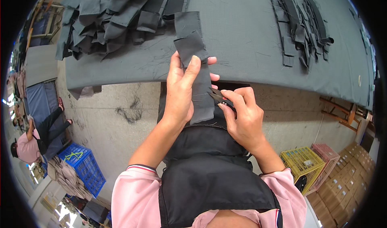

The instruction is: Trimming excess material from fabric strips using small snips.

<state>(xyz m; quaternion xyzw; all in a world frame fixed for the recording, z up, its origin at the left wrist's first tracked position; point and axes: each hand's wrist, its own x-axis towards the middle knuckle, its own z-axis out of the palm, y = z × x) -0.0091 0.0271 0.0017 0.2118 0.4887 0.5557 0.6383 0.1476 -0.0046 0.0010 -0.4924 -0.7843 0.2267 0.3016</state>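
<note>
My left hand [179, 86] is closed round a dark grey fabric strip [201, 103], thumb on top and fingertips showing past its right edge. The strip hangs over the near edge of the table, its lower end in front of my black apron [205, 147]. In my right hand [246, 119] is a pair of small dark thread snips [216, 95], pinched between thumb and fingers. Their points touch or nearly touch the strip's right edge; I cannot tell whether the blades meet cloth or thread.
A heap of grey fabric pieces [109, 18] covers the far left of the grey-covered table [238, 34]. More strips [300, 30] lie at the right. Thread scraps [131, 111] litter the floor. Crates, a yellow one [302, 163] and a blue one [82, 169], flank me. Another person [30, 147] sits at left.
</note>
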